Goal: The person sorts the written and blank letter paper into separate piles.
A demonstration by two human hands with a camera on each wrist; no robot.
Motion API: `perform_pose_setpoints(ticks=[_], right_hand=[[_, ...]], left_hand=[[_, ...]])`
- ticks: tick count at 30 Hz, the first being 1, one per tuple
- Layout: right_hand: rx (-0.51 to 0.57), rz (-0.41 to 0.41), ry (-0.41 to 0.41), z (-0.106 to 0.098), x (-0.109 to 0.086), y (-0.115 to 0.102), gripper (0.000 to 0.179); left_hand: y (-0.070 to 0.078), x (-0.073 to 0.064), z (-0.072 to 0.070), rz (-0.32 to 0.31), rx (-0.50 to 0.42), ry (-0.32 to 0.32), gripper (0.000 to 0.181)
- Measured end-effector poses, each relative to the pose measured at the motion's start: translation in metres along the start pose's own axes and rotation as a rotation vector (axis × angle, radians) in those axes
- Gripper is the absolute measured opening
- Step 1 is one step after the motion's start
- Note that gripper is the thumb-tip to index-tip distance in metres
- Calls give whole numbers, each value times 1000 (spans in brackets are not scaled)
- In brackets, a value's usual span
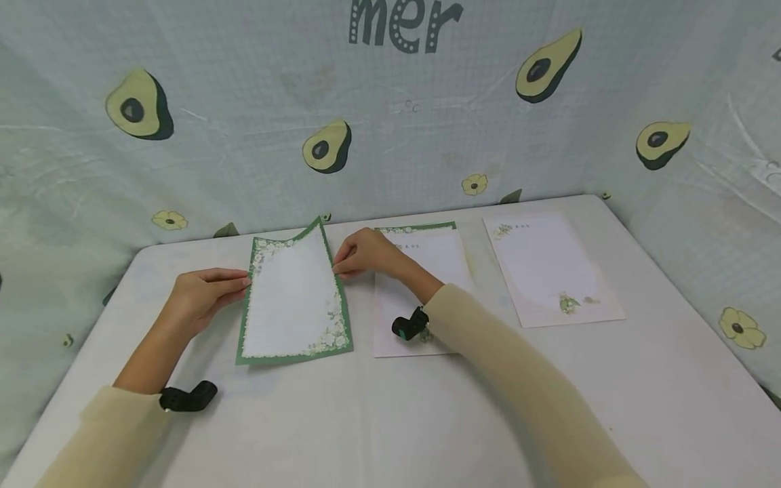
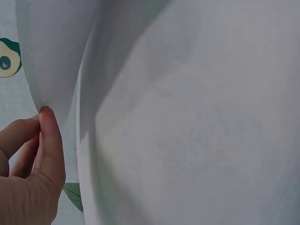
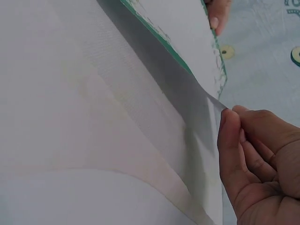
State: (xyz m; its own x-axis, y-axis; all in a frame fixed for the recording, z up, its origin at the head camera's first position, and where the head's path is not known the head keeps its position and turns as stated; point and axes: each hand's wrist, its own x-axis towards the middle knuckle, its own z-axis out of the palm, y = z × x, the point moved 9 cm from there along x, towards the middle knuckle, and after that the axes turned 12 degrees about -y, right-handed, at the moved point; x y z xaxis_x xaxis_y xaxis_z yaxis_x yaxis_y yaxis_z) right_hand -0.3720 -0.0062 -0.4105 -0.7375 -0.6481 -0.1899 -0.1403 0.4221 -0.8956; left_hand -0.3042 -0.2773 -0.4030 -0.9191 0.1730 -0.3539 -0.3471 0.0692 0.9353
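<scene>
A sheet of paper with a green floral border [image 1: 289,298] is held up over the left part of the table, bowed along its top edge. My left hand [image 1: 204,298] pinches its left edge between thumb and fingers. On the opposite side, my right hand [image 1: 369,254] pinches the right edge. The left wrist view has the left hand [image 2: 33,159] at the sheet's plain back [image 2: 56,51]. In the right wrist view, the right hand [image 3: 258,154] grips the edge of the green-bordered sheet [image 3: 183,33], whose underside is in shadow.
Pale pink printed paper [image 1: 396,325] lies mid-table under the right forearm, with a green floral strip [image 1: 427,227] at its top. Another pink sheet [image 1: 549,271] lies to the right. The white table [image 1: 293,434] stands against an avocado-print curtain [image 1: 244,156].
</scene>
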Motion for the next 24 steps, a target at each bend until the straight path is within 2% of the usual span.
perform_pose_setpoints(ticks=[7, 14, 21, 24], right_hand=[[-61, -2, -3, 9, 7, -7, 12], [-123, 22, 62, 14, 3, -9, 10], [-152, 42, 114, 16, -4, -12, 11], [-146, 53, 130, 15, -7, -11, 12]], left_hand=[[-4, 2, -9, -10, 32, 7, 16], [-7, 1, -14, -14, 33, 2, 21], [-18, 2, -16, -31, -26, -27, 29], [-19, 4, -16, -33, 4, -31, 27]])
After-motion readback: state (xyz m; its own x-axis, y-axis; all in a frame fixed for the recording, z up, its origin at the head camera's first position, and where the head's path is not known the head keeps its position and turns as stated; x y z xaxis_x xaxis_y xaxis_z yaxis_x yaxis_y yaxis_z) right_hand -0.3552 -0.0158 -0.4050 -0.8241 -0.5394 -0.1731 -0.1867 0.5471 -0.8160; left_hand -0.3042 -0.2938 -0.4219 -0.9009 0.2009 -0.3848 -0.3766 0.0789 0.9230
